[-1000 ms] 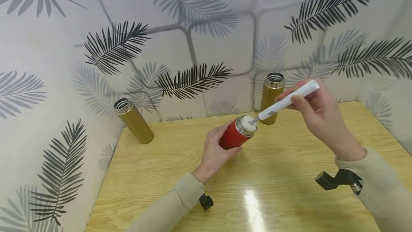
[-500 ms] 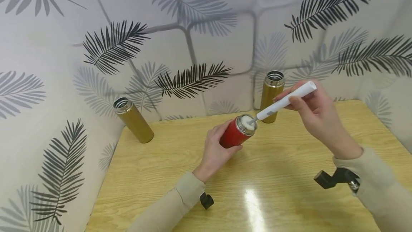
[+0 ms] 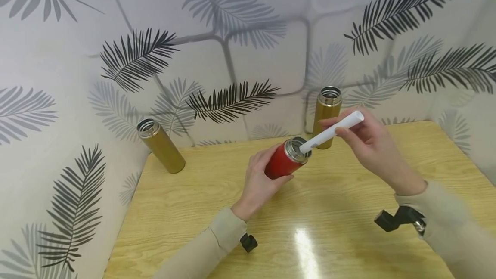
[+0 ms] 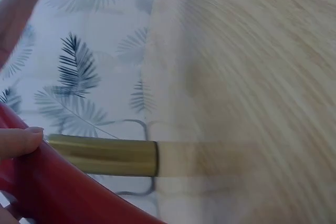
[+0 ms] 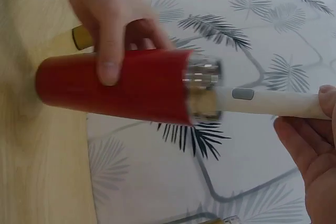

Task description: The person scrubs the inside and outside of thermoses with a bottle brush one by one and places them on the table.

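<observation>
My left hand (image 3: 258, 180) grips a red flask (image 3: 282, 162) with a steel neck, tilted so its mouth faces up and right. The right hand (image 3: 368, 143) pinches the white handle of a bottle brush (image 3: 331, 131), whose head is down inside the flask's mouth and hidden. In the right wrist view the red flask (image 5: 118, 90) lies sideways with the white brush handle (image 5: 268, 102) entering its steel rim. The left wrist view shows the red flask's side (image 4: 58, 192) under a fingertip.
Two open gold flasks stand at the back of the wooden table (image 3: 329, 223): one at the left corner (image 3: 160, 144), one behind the brush (image 3: 327, 113). One gold flask (image 4: 105, 155) also shows in the left wrist view. Leaf-patterned walls close in the table on three sides.
The brush has been pushed down into the red flask; its white foam head, earlier visible at the mouth, is now inside. The right hand moved down and left.
</observation>
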`<state>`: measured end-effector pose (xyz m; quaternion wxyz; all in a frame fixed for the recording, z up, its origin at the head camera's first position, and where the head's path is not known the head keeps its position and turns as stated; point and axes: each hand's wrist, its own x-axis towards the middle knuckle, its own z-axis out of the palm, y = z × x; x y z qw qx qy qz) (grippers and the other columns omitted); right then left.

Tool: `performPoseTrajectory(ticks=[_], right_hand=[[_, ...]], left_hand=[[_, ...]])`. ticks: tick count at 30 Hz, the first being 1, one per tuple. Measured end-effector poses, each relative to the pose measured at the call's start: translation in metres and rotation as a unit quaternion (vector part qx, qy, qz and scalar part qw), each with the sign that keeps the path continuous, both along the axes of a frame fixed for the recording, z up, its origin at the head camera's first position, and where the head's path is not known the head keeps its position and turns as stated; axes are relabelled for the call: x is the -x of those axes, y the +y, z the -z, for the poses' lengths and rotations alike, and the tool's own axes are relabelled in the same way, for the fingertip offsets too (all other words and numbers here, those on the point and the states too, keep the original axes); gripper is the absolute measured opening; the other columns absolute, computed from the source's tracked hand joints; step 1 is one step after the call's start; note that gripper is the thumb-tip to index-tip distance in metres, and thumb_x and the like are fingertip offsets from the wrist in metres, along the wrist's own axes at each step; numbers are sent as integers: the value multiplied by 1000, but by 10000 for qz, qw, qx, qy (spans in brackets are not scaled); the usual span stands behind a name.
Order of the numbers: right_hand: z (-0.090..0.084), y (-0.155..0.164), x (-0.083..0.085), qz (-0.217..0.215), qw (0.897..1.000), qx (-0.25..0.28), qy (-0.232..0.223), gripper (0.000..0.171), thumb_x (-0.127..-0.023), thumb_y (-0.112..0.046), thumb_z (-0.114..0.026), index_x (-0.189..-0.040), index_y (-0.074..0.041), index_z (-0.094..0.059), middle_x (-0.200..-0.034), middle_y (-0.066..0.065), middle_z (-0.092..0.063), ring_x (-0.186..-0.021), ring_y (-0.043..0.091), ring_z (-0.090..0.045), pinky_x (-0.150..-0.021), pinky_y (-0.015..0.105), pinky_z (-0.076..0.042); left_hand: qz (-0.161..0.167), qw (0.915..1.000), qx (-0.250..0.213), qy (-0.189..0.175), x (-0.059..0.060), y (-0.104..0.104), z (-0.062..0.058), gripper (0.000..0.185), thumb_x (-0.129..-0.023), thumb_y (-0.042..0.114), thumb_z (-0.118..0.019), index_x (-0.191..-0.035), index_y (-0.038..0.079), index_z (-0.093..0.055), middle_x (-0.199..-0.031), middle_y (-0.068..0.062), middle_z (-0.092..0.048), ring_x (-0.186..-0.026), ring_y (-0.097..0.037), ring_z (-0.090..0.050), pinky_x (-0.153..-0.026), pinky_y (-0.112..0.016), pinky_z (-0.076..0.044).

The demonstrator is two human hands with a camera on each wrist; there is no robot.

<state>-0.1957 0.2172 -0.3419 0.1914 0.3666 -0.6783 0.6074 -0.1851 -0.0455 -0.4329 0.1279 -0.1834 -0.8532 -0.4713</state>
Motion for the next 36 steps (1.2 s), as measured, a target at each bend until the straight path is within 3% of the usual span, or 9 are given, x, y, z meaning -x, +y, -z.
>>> performPoseTrajectory(ticks=[7,12,17,19,24,27,30,33,36], right_hand=[[13,-6,-2,1263,9846,-882,830,25,-97,-18,-75,-108,4,-68,-108,9,-65,-102,11,-51,-82,21,-38],[22,-12,-3,1213,9813,-1197,892,22,-91,-17,-80,-105,-1,-73,-106,12,-69,-105,13,-52,-90,23,-37],[21,-14,-7,1181,9844,-1109,685,13,-90,-3,-77,-103,-2,-74,-105,10,-71,-105,11,-53,-91,25,-37],[19,-13,-11,1227,9852,-1117,439,20,-87,8,-76,-104,-3,-75,-106,5,-71,-101,9,-52,-87,23,-38],[9,-7,-23,1419,9816,-1249,-271,19,-94,5,-71,-111,-4,-74,-98,-12,-69,-84,9,-49,-72,23,-37],[2,-2,-26,1229,9849,-958,-761,16,-100,2,-65,-113,-3,-74,-99,-12,-72,-84,8,-56,-72,20,-42],[-4,3,-28,656,9922,-118,-1052,15,-103,5,-58,-111,5,-70,-107,-3,-77,-89,10,-68,-80,19,-53],[-6,4,-29,120,9926,596,-1055,14,-103,10,-54,-109,13,-66,-107,6,-78,-89,14,-74,-81,23,-60],[-6,3,-30,-52,9924,718,-998,13,-102,12,-54,-109,15,-64,-107,8,-78,-97,15,-76,-84,29,-61]], left_hand=[[181,9993,122,302,-3,4,-7,75,-79,13,-92,-146,16,-59,-139,-8,-64,-125,-29,-54,-100,-49,-49],[247,9993,227,171,-5,2,-7,75,-80,13,-92,-147,16,-58,-142,-6,-64,-126,-29,-53,-101,-50,-50],[252,9994,218,36,-5,0,-6,76,-80,12,-91,-148,17,-58,-141,-7,-63,-127,-28,-52,-103,-49,-49],[247,9994,225,104,-5,-2,-6,76,-79,11,-91,-147,17,-58,-140,-7,-64,-127,-29,-52,-102,-50,-49],[296,9992,250,86,-6,-6,-6,75,-79,10,-91,-147,16,-58,-140,-8,-63,-128,-30,-52,-103,-50,-49],[296,9992,251,5,-8,-9,-5,76,-80,10,-91,-147,17,-58,-141,-8,-63,-129,-29,-52,-103,-50,-49],[291,9990,329,72,-10,-12,-5,76,-80,11,-90,-148,18,-57,-141,-7,-63,-129,-29,-52,-103,-51,-49],[302,9982,472,226,-12,-15,-3,75,-81,12,-90,-148,19,-56,-141,-8,-62,-130,-31,-52,-104,-52,-48],[268,9978,525,291,-13,-19,-2,76,-82,12,-90,-149,19,-56,-141,-10,-62,-130,-32,-53,-104,-53,-48]])
